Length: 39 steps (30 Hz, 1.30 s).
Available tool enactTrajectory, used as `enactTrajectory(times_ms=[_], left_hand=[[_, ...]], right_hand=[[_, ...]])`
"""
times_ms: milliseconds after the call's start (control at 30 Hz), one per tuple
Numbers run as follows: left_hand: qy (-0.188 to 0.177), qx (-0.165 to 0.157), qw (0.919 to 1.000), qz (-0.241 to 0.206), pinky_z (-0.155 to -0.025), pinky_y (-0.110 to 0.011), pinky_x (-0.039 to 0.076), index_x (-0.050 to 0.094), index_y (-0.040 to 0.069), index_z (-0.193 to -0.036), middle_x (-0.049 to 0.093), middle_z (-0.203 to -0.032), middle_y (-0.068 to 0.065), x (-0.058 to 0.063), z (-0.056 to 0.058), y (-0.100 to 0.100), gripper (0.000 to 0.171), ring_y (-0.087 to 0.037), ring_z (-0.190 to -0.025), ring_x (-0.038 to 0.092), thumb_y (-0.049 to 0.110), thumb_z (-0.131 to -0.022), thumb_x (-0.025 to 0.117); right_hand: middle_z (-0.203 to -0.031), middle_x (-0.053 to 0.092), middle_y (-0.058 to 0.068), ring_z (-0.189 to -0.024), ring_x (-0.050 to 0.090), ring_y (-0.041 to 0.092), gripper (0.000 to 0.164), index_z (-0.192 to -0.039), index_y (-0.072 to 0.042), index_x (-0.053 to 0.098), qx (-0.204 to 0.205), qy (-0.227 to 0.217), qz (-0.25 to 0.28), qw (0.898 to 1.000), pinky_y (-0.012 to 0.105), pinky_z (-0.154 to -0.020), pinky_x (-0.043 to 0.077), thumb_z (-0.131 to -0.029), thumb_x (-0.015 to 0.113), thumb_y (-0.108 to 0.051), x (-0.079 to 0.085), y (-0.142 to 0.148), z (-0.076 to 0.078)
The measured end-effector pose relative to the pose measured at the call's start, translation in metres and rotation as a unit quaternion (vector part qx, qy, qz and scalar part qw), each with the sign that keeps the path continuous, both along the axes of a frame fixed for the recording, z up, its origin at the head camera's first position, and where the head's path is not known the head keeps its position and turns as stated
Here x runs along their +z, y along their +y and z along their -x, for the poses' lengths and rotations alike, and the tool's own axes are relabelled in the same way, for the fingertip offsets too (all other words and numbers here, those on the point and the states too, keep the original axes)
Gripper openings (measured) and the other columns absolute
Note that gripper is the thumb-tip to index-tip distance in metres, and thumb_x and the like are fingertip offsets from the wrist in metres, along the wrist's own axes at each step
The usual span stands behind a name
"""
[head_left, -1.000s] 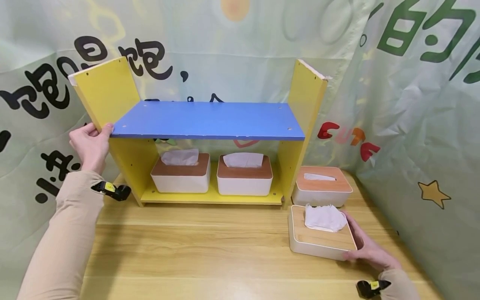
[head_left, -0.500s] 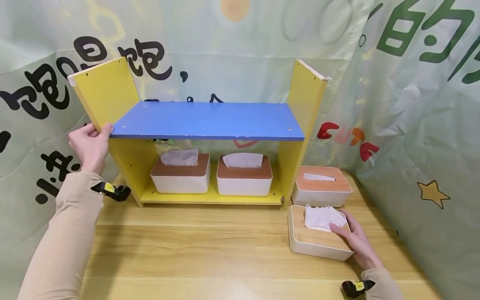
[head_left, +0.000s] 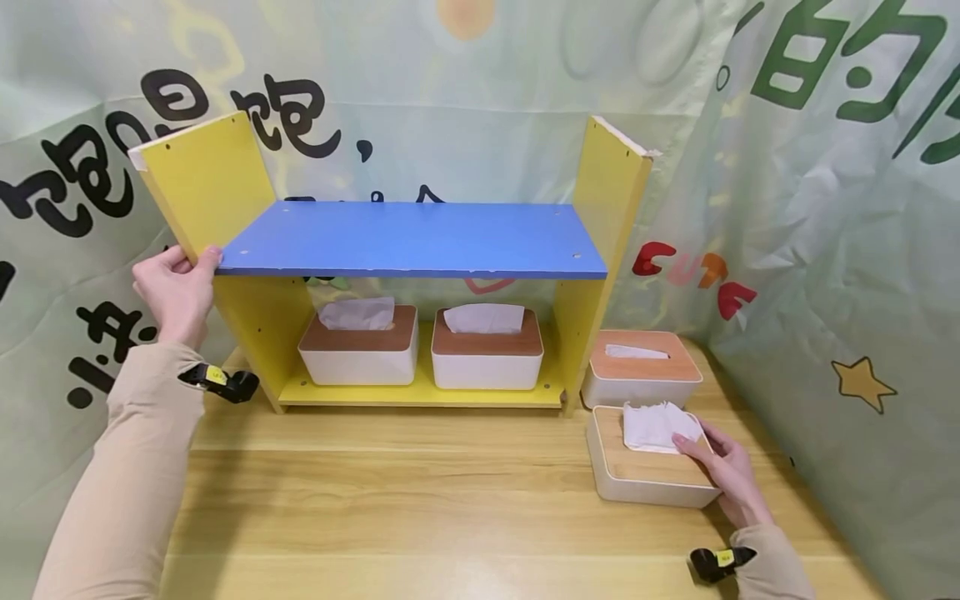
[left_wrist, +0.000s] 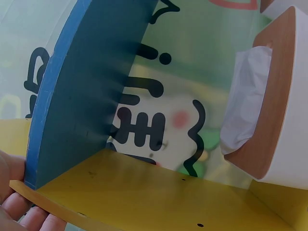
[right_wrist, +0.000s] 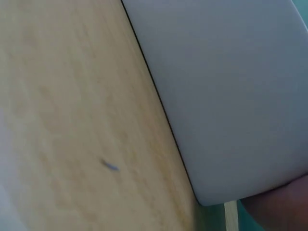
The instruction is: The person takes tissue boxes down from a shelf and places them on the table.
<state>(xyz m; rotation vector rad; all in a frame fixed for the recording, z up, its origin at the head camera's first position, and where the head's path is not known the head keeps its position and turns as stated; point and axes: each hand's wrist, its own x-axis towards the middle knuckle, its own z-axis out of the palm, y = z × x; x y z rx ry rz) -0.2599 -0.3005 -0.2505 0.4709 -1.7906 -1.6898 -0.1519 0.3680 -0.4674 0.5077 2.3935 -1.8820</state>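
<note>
My left hand [head_left: 177, 292] grips the front edge of a yellow and blue shelf unit [head_left: 420, 237] at its left side. In the left wrist view the thumb lies by the blue board [left_wrist: 72, 91] and the fingers [left_wrist: 36, 216] curl round the yellow side panel. My right hand [head_left: 731, 479] holds the right end of a white tissue box [head_left: 652, 492] with a light wooden lid, its thumb on top by the tissue. The right wrist view shows that box's pale side [right_wrist: 226, 106] close up. Inside the shelf stand two brown-lidded tissue boxes, one left [head_left: 360, 367] and one right [head_left: 487, 371].
Another tissue box [head_left: 645, 392] with a reddish lid stands behind the held one, beside the shelf's right panel. The wooden table [head_left: 390, 500] stretches out in front. A printed cloth [head_left: 810, 275] hangs behind and along the right.
My right hand has moved its thumb from the box's front corner onto the lid. The tissue box has shifted a little to the right and turned slightly. My left hand keeps its grip.
</note>
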Motion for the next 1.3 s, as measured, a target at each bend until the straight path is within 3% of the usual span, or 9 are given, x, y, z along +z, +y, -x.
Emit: enactTrajectory(times_ms=[100, 167, 233, 333, 533, 700, 1000, 1300], left_hand=[[-0.003, 0.001, 1.0000, 0.002, -0.061, -0.004, 0.048, 0.065, 0.003, -0.131, 0.061, -0.056, 0.029, 0.001, 0.000, 0.000, 0.044, 0.012, -0.063, 0.061, 0.015, -0.089, 0.075], [-0.002, 0.000, 1.0000, 0.000, -0.061, -0.004, 0.048, 0.065, 0.003, -0.131, 0.061, -0.056, 0.029, 0.001, 0.000, 0.000, 0.044, 0.011, -0.063, 0.061, 0.015, -0.089, 0.075], [-0.002, 0.001, 1.0000, 0.002, -0.060, -0.004, 0.048, 0.065, 0.003, -0.131, 0.061, -0.056, 0.029, 0.001, 0.000, 0.000, 0.044, 0.012, -0.062, 0.061, 0.015, -0.089, 0.075], [-0.003, 0.002, 1.0000, 0.007, -0.059, -0.004, 0.047, 0.065, 0.003, -0.130, 0.061, -0.056, 0.030, 0.000, 0.000, 0.000, 0.044, 0.012, -0.062, 0.061, 0.015, -0.089, 0.075], [-0.009, 0.002, 0.9999, 0.006, -0.060, -0.004, 0.048, 0.065, 0.004, -0.131, 0.060, -0.056, 0.030, 0.000, 0.000, -0.001, 0.045, 0.012, -0.063, 0.061, 0.016, -0.090, 0.075], [-0.004, 0.000, 1.0000, -0.001, -0.060, -0.005, 0.048, 0.066, 0.004, -0.130, 0.062, -0.057, 0.029, -0.001, 0.001, -0.002, 0.044, 0.011, -0.063, 0.062, 0.015, -0.089, 0.076], [0.005, -0.001, 0.9999, -0.010, -0.059, -0.005, 0.048, 0.072, 0.008, -0.124, 0.064, -0.057, 0.027, 0.000, 0.004, -0.003, 0.037, 0.009, -0.063, 0.063, 0.015, -0.087, 0.077], [0.002, -0.004, 1.0000, -0.008, -0.060, -0.005, 0.048, 0.069, 0.006, -0.127, 0.064, -0.058, 0.028, -0.002, 0.003, -0.003, 0.040, 0.010, -0.063, 0.063, 0.014, -0.088, 0.076]], right_hand=[[-0.168, 0.017, 0.007, -0.124, 0.040, -0.013, 0.084, -0.160, -0.007, 0.019, -0.001, 0.019, -0.002, 1.000, -0.001, -0.084, 0.036, -0.097, 0.067, -0.035, -0.003, 0.005, 0.002], [-0.162, 0.028, -0.010, -0.111, 0.041, -0.021, 0.083, -0.160, -0.006, 0.021, 0.001, 0.032, -0.005, 0.999, -0.001, -0.084, 0.037, -0.097, 0.068, -0.033, -0.005, 0.008, 0.003], [-0.147, 0.038, -0.028, -0.109, 0.041, -0.023, 0.082, -0.159, -0.005, 0.023, 0.003, 0.041, -0.008, 0.999, -0.001, -0.085, 0.037, -0.097, 0.068, -0.032, -0.006, 0.011, 0.004], [-0.120, 0.048, -0.041, -0.102, 0.043, -0.025, 0.081, -0.158, -0.002, 0.024, 0.010, 0.049, -0.008, 0.999, -0.001, -0.084, 0.039, -0.096, 0.069, -0.032, -0.008, 0.015, 0.006], [-0.103, 0.053, -0.043, -0.097, 0.048, -0.021, 0.077, -0.157, -0.002, 0.027, 0.019, 0.066, 0.004, 0.998, 0.002, -0.081, 0.042, -0.097, 0.068, -0.028, -0.009, 0.018, 0.010], [-0.103, 0.055, -0.043, -0.097, 0.049, -0.019, 0.076, -0.157, -0.003, 0.027, 0.018, 0.074, 0.025, 0.997, 0.003, -0.080, 0.043, -0.097, 0.068, -0.025, -0.008, 0.018, 0.010], [-0.101, 0.053, -0.044, -0.095, 0.050, -0.018, 0.079, -0.157, 0.000, 0.024, 0.016, 0.067, 0.007, 0.998, 0.004, -0.079, 0.044, -0.097, 0.068, -0.027, -0.006, 0.020, 0.011], [-0.102, 0.053, -0.043, -0.096, 0.050, -0.017, 0.078, -0.157, 0.000, 0.023, 0.022, 0.068, 0.024, 0.997, 0.004, -0.079, 0.044, -0.098, 0.067, -0.025, -0.008, 0.021, 0.012]])
